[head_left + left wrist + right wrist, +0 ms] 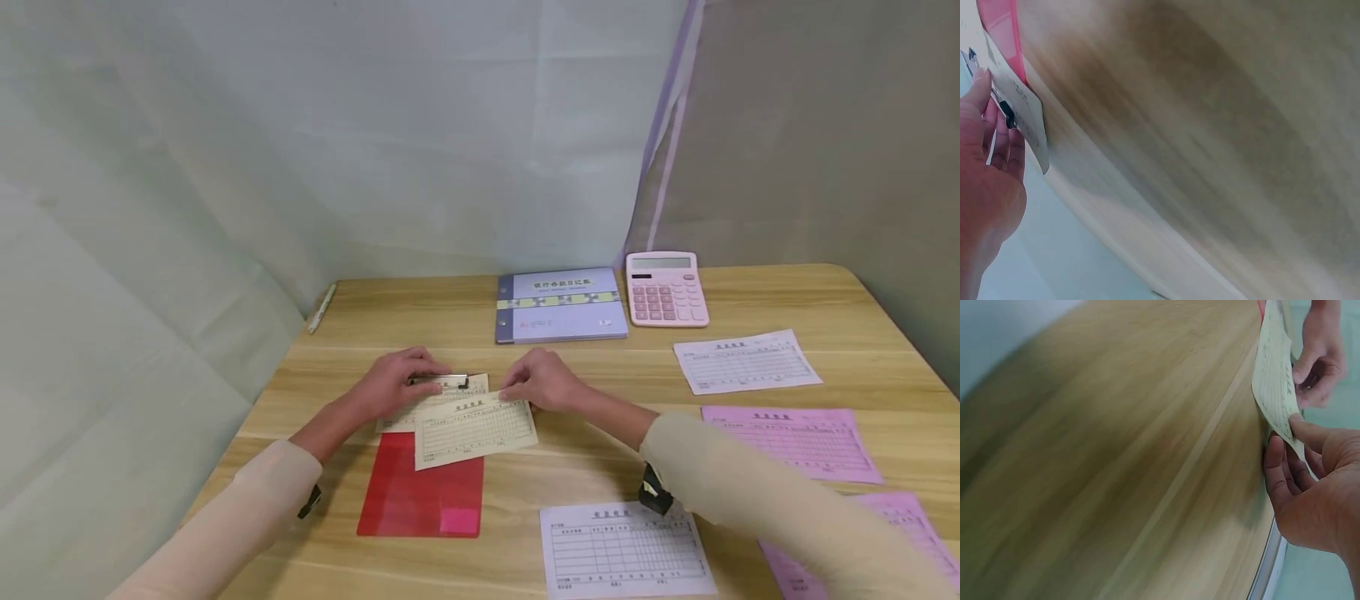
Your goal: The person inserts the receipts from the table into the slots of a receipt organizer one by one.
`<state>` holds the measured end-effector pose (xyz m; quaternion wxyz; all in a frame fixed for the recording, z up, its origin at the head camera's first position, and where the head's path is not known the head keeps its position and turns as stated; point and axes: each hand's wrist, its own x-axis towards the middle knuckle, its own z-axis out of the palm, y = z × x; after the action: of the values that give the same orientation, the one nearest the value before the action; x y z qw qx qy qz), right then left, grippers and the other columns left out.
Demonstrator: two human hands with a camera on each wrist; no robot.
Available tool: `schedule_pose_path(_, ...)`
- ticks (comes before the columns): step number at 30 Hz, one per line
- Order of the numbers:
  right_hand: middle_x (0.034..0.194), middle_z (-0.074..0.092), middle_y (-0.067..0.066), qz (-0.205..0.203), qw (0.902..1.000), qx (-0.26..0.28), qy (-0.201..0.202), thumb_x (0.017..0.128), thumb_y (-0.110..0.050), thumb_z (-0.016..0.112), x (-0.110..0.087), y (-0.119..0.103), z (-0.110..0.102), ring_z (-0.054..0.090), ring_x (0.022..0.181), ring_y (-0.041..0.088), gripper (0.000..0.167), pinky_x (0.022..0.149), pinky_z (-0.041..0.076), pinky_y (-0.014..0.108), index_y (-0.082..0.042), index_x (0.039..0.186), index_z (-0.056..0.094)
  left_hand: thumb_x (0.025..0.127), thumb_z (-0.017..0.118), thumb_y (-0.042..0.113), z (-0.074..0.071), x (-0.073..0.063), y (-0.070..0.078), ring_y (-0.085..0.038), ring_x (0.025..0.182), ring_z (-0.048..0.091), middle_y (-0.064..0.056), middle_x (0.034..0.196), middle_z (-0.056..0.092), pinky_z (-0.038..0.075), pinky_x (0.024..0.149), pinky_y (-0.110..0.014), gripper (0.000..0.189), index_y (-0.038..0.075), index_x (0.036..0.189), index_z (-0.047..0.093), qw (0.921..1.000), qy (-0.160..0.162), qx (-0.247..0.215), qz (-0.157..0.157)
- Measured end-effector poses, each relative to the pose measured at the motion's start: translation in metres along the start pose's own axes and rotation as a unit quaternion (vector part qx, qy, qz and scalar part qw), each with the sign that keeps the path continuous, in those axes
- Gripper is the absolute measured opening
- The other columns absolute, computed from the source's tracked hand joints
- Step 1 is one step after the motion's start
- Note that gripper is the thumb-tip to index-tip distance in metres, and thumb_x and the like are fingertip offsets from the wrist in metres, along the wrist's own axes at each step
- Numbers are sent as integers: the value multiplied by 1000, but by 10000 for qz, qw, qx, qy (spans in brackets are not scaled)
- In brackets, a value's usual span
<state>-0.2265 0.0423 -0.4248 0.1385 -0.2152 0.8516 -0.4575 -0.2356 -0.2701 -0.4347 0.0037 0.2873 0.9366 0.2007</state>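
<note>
A red clipboard (408, 479) lies on the table with its metal clip (452, 381) at the far end. My left hand (393, 385) is at that clip, thumb on the near side and fingers around the far side; the left wrist view shows the thumb pressed on the clip (1007, 112). One pale yellow receipt slip (395, 421) lies at the clip on the board. My right hand (543, 382) pinches a second yellow slip (476, 433) by its far right corner, between thumb and fingers (1277, 459). This slip overlaps the first and the board.
White slips (626, 550) (746, 362) and pink slips (795, 442) (892, 542) are spread on the right of the wooden table (420, 312). Along the back are a blue account book (562, 312) and a pink calculator (666, 287). A pen (322, 308) lies at the left edge.
</note>
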Motion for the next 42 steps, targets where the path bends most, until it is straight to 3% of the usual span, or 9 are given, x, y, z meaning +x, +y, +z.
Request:
schedule_pose_path(13,84,79,2,-190,9992,-126,342,91,-10,86,24,-12,24,52,45,7,7,48,49,24,-5,95,85,97,81,23,-5,4,2,-13,82,54,8,102,64,47,74,-31,28,20,126,80,9999,-158,27,-42)
schedule_pose_path(21,86,77,1,115,9996,42,240,101,-25,76,18,-13,20,64,58,15,22,57,52,26,-6,107,84,97,80,27,-6,3,4,-14,86,55,8,105,64,47,78,-33,32,20,129,79,9994,-279,-56,-190)
schedule_pose_path(25,86,77,3,213,9993,158,257,98,-17,78,14,-14,19,67,62,17,17,59,51,25,-2,106,82,97,80,28,-7,3,5,-14,86,55,8,104,63,46,77,-33,32,20,129,79,9993,-303,-34,-228)
schedule_pose_path(31,78,76,8,145,9980,316,534,93,-1,80,12,-16,24,69,58,20,5,56,57,27,4,95,81,97,81,27,-8,3,5,-14,84,54,6,103,64,45,75,-32,33,18,129,79,9997,-235,17,-67)
schedule_pose_path(42,70,74,11,303,9975,555,330,93,-1,81,19,-29,34,74,58,26,6,57,60,31,4,90,81,98,79,24,-9,4,6,-14,78,52,1,101,64,44,70,-31,31,13,128,79,9989,-204,218,372)
